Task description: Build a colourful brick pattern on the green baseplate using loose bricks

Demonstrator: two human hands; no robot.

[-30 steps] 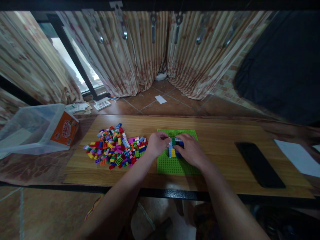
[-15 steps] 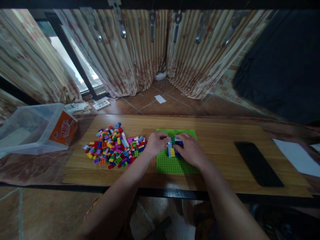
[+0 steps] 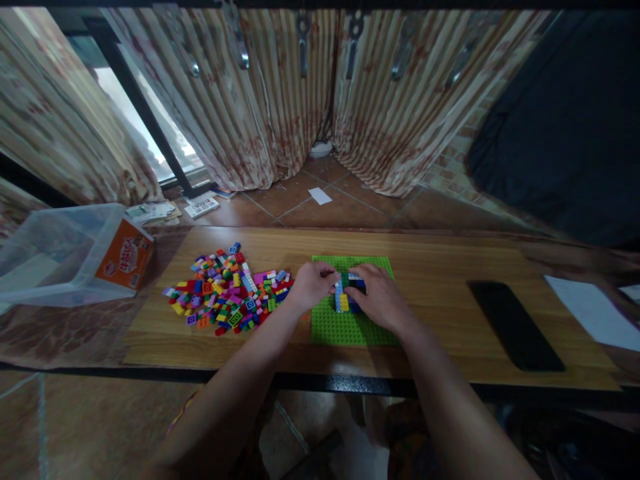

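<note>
On the green baseplate (image 3: 330,331) stands a small structure of toy building bricks (image 3: 343,301), with light blue, white, yellow, green and dark blue parts showing. My left hand (image 3: 314,285) is at its left upper corner, thumb and forefinger pinched together; whatever lies between the fingertips is too small to make out. From the right, my right hand (image 3: 376,293) curls over the structure, its fingers at the far side and its thumb on the near side, gripping it. Part of the structure is hidden beneath that hand.
A heap of loose colourful bricks (image 3: 227,293) lies left of the baseplate on the wooden board (image 3: 440,267). Further left is a clear plastic bin (image 3: 75,227) with an orange label. A black phone-like slab (image 3: 515,327) and white paper (image 3: 593,310) lie to the right.
Both hands keep almost the same place on the bricks. The whole view has shifted slightly, with the table a little higher in the picture.
</note>
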